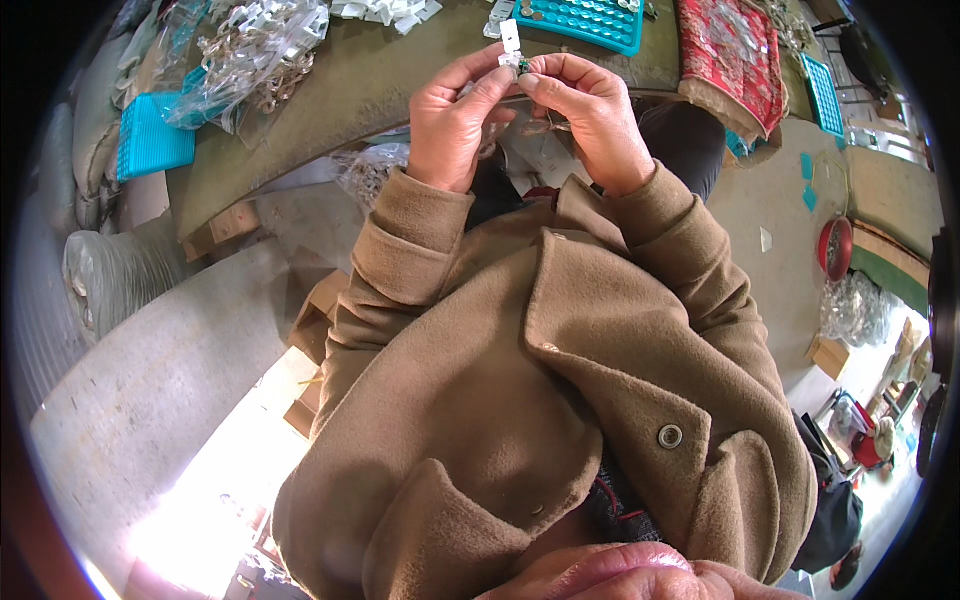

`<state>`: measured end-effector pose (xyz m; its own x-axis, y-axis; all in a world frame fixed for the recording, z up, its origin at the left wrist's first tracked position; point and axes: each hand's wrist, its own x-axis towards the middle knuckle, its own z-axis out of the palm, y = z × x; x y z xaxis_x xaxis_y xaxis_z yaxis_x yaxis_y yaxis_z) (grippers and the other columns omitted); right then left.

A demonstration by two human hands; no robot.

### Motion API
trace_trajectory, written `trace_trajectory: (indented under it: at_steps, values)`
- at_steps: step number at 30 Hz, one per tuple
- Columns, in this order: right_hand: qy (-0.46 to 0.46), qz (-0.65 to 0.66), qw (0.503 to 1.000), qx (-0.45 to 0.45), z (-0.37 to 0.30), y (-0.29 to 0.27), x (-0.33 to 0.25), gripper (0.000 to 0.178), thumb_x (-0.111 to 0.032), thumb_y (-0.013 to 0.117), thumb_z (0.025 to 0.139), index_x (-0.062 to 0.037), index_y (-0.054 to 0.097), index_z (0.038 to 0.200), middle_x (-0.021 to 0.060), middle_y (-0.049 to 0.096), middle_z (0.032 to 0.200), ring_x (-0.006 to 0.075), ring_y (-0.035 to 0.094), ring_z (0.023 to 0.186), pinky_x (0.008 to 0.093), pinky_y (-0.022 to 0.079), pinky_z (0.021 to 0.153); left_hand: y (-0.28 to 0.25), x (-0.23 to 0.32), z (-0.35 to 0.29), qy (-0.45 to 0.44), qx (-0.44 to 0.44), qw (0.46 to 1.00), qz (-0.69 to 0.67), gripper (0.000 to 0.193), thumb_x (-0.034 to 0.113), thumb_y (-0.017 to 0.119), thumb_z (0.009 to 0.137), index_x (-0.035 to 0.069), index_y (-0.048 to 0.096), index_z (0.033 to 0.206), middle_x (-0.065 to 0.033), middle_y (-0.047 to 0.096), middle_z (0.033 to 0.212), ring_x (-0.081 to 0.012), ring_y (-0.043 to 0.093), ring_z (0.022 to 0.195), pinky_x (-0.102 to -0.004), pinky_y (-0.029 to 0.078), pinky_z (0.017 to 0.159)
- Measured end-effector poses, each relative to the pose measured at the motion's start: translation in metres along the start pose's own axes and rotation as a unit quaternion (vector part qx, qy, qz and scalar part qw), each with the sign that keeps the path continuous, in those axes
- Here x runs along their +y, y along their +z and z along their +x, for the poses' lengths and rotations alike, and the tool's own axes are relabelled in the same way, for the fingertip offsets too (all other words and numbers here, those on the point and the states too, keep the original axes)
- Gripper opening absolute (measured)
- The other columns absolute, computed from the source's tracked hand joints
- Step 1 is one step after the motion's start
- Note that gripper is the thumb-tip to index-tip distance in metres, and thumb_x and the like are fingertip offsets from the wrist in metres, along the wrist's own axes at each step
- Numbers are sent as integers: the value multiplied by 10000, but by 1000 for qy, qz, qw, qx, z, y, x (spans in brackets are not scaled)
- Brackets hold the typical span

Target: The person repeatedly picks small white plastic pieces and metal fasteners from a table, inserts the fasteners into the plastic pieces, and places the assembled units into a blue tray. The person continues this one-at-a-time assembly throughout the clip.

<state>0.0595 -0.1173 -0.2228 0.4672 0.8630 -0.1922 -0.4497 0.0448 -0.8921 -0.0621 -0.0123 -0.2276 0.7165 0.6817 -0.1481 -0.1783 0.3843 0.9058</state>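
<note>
Olive-brown table (330, 125), clear plastic bag (255, 60) at ten-thirty, white pieces (392, 12) at eleven o'clock, blue tray (592, 42) towards one, red patterned cloth (728, 60) at one-thirty.

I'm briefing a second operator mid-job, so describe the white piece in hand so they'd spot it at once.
Find the olive-brown table across the top of the view, then the left hand and right hand at its near edge. Where their fingertips come together, a small white piece sticks up. Unlike the loose white pieces heaped on the table, it is held.
</note>
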Motion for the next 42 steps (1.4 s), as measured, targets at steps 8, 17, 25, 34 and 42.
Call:
trace_trajectory:
  at_steps: [8,17,25,34,42]
  values:
    - [-13,9,1000,-6,1,-3,-5,137,-115,653,905,-13,652,996,-13,615,848,59,534,744,203,419,691,8,-1,-2,18,19,1000,15,302,83,638,917,31,645,1215,-57,700,1050,-98,672,883,-194,538,621]
    - [-45,19,999,5,4,1,-1,74,-67,645,899,-4,634,937,-6,612,812,54,540,726,203,436,670,14,-7,-1,98,30,988,116,298,101,627,936,88,653,1233,-32,691,955,-70,641,805,-196,538,609]
    - [-54,68,995,-53,8,-11,6,68,-84,621,912,-23,614,941,3,616,832,69,550,714,214,445,668,9,-1,-6,-17,22,999,39,291,96,633,928,73,661,1217,23,659,882,-17,489,610,-162,376,488]
    - [16,187,982,-14,1,-4,7,50,-89,617,917,-47,597,933,6,592,793,87,552,672,221,445,634,22,-3,-7,31,52,998,31,285,79,653,912,45,666,1194,16,682,922,-21,566,689,-161,401,507]
    - [-59,41,997,5,2,-5,7,52,-47,619,913,-23,600,955,20,629,802,77,573,704,217,466,649,27,-9,-10,58,84,989,104,291,75,638,928,47,657,1217,20,664,871,-20,571,700,-165,413,518]
